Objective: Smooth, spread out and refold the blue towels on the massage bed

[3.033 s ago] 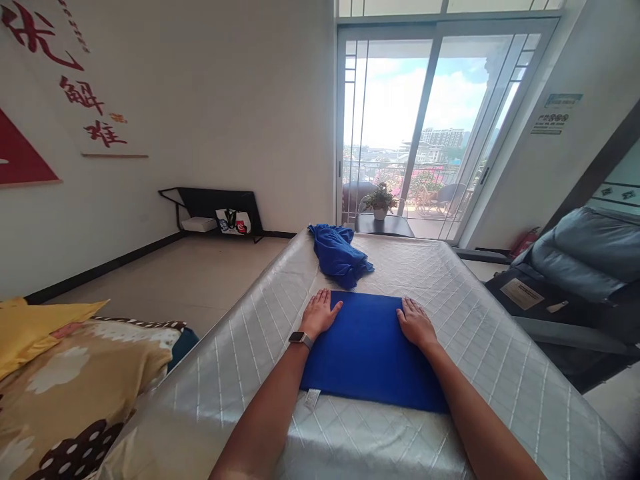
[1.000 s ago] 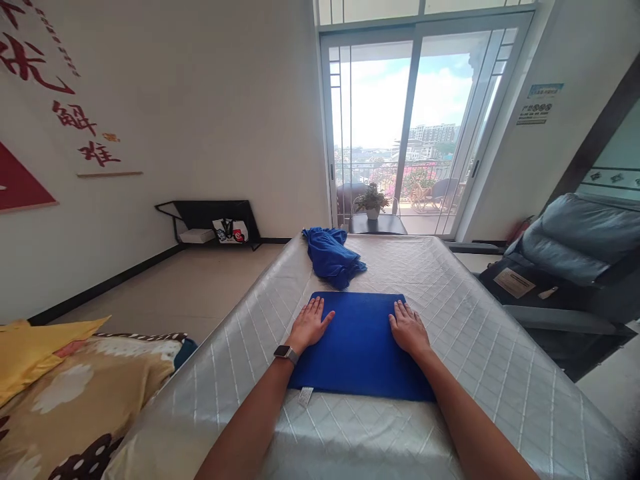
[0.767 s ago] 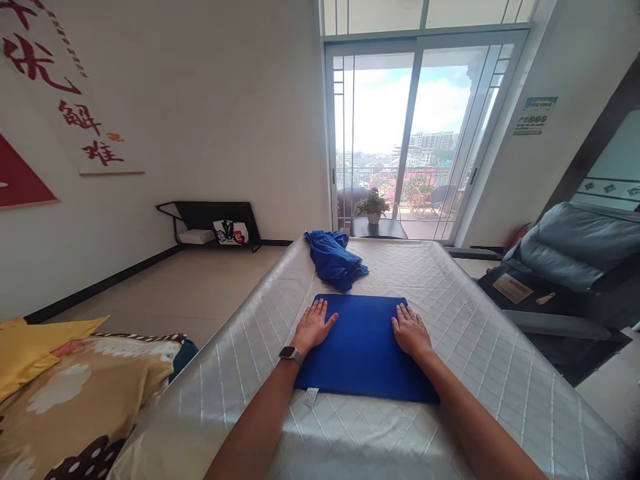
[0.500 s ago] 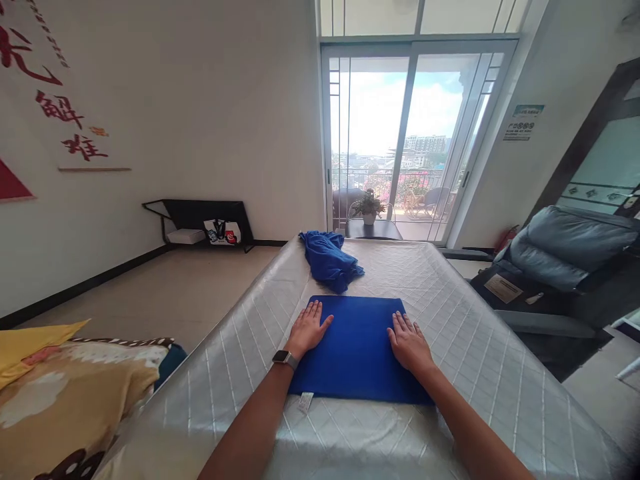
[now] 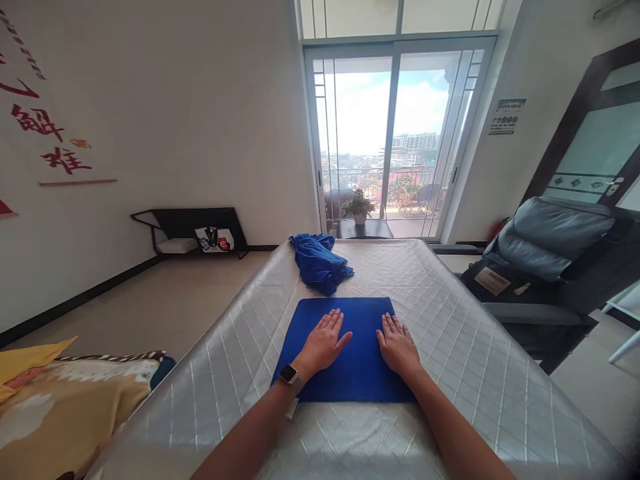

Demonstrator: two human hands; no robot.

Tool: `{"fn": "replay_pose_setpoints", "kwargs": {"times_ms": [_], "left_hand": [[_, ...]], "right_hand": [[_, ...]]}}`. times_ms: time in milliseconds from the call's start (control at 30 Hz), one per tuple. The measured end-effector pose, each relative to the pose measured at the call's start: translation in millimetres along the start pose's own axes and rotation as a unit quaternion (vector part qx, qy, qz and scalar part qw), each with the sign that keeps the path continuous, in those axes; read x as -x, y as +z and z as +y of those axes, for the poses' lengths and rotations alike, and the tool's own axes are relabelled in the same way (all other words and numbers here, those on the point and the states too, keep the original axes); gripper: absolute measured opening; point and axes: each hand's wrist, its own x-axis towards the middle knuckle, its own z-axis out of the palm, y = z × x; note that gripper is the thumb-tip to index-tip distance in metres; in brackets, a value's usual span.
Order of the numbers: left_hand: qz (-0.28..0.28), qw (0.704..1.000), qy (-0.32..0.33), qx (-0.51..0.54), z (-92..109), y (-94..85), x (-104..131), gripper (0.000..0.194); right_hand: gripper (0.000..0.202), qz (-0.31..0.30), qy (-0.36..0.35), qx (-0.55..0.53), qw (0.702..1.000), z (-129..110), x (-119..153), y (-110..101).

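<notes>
On the silver quilted cover [image 5: 465,347]: a flat blue cloth [image 5: 357,380] lies spread in the near part, smooth and roughly rectangular, its wider sides running across

Left hand [image 5: 323,343]: open and palm down on the left half of the blue cloth, fingers stretched away from the body, thumb angled toward the right hand, gripping nothing

Right hand [image 5: 400,345]: also open and palm down, laid over the cloth's right edge, fingers pointing away and to the left, gripping nothing

Left wrist: a watch [image 5: 289,374] with a dark screen and grey strap

Tag [image 5: 291,409]: white, sticking out at the cloth's near edge, beside the left forearm

Crumpled fabric [image 5: 320,263]: a blue heap just beyond the flat cloth, toward the cover's far left corner; whether the two touch is hard to tell

Left side: tan patterned bedding [image 5: 85,407] with a yellow pillow [image 5: 35,360]

Right side: a dark padded armchair [image 5: 547,237]

Far end: a potted plant [image 5: 359,210] before a sliding glass door [image 5: 393,120]
</notes>
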Motion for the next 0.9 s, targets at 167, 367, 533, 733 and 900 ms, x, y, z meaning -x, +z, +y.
{"fn": "replay_pose_setpoints", "kwargs": {"times_ms": [167,367,533,733,900], "left_hand": [[-0.019,0.994,0.096,0.04,71.6,16.8,-26.4,0.067],[-0.026,0.997,0.043,0.052,63.4,26.4,-32.3,0.069],[-0.048,0.998,-0.038,0.029,5.0,14.8,-10.8,0.074],[-0.077,0.987,-0.142,-0.015,-53.4,-0.1,19.5,0.078],[-0.069,0.986,-0.152,-0.024,-64.5,-2.8,35.4,0.08]], "right_hand": [[0.06,-0.001,-0.014,0.017,1.0,2.9,1.7,0.5],[0.061,0.004,-0.013,0.011,1.0,4.5,0.4,2.7],[0.062,0.0,-0.008,0.006,1.0,2.0,0.1,-0.3],[0.062,-0.007,-0.005,0.012,1.0,2.5,-0.8,0.6],[0.063,-0.006,-0.001,0.02,1.0,2.2,-1.3,0.8]]}}
